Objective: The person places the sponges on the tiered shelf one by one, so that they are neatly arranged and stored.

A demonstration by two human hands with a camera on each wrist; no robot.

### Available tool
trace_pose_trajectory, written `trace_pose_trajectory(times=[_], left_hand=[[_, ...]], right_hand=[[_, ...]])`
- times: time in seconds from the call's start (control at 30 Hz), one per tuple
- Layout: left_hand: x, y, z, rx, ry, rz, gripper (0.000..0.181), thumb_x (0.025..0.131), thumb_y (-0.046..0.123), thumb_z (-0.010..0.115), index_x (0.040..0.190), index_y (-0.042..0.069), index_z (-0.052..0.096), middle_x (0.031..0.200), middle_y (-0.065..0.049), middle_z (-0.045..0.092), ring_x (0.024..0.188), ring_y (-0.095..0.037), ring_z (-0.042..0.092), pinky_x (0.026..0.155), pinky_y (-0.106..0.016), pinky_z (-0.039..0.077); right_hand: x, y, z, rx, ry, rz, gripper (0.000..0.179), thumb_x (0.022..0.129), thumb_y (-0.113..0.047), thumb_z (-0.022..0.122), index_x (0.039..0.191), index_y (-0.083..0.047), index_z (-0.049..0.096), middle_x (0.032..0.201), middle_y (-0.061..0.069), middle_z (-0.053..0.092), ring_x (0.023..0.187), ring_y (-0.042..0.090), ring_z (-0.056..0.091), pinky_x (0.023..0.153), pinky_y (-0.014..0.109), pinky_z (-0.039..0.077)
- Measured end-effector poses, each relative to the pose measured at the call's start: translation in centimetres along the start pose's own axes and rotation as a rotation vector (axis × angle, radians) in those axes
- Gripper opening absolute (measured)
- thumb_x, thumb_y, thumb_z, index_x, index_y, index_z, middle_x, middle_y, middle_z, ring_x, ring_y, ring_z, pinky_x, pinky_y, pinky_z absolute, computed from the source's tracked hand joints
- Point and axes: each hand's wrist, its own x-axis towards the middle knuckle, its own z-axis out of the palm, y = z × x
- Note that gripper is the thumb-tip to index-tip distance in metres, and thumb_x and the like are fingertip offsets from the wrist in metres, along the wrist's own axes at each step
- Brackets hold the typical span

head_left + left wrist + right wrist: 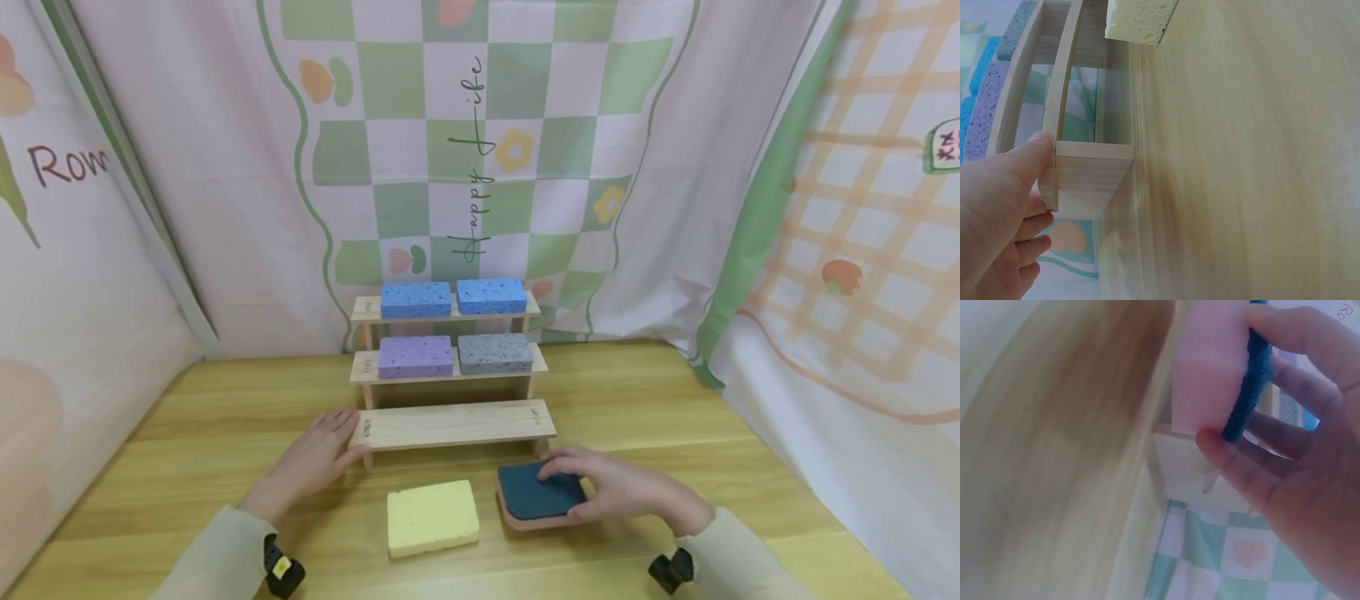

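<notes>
A three-step wooden rack (453, 426) stands on the table. My left hand (315, 454) holds the left end of its lowest step; in the left wrist view the thumb (1039, 147) lies on one edge of the board and the fingers are on the other side. At the rack's front right, my right hand (611, 486) grips a scouring sponge (536, 490), dark blue-green on top and pink below. In the right wrist view its pink side (1210, 381) faces the table; whether it touches the wood I cannot tell. A pale yellow sponge (432, 518) lies flat between the hands.
Two blue sponges (416, 300) sit on the top step. A purple sponge (415, 357) and a grey sponge (495, 353) share the middle step. Bare wood shows on the lowest step. Printed curtains (480, 150) hang behind and on both sides of the table (247, 400).
</notes>
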Motion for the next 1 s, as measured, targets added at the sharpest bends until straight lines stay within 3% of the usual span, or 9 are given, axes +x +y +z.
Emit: trace_pose_trajectory(times=[0.4, 1.0], left_hand=[[0.0, 0.1, -0.1, 0.001, -0.003, -0.005, 0.058, 0.095, 0.032, 0.052, 0.130, -0.012, 0.042, 0.135, -0.028, 0.039, 0.126, -0.043, 0.033, 0.106, -0.051, 0.021], [0.0, 0.1, -0.2, 0.006, -0.007, -0.006, 0.058, 0.095, 0.033, 0.051, 0.130, -0.012, 0.042, 0.135, -0.027, 0.039, 0.126, -0.043, 0.033, 0.106, -0.051, 0.021]], right_hand=[[1.4, -1.8, -1.3, -0.034, 0.022, -0.005, 0.044, 0.082, -0.021, 0.068, 0.125, -0.017, 0.055, 0.135, 0.016, 0.041, 0.120, 0.035, 0.041, 0.091, 0.045, 0.043], [5.1, -4.4, -2.2, -0.168, 0.067, -0.122, 0.045, 0.083, -0.020, 0.068, 0.125, -0.012, 0.055, 0.135, 0.015, 0.042, 0.121, 0.029, 0.041, 0.092, 0.041, 0.043]])
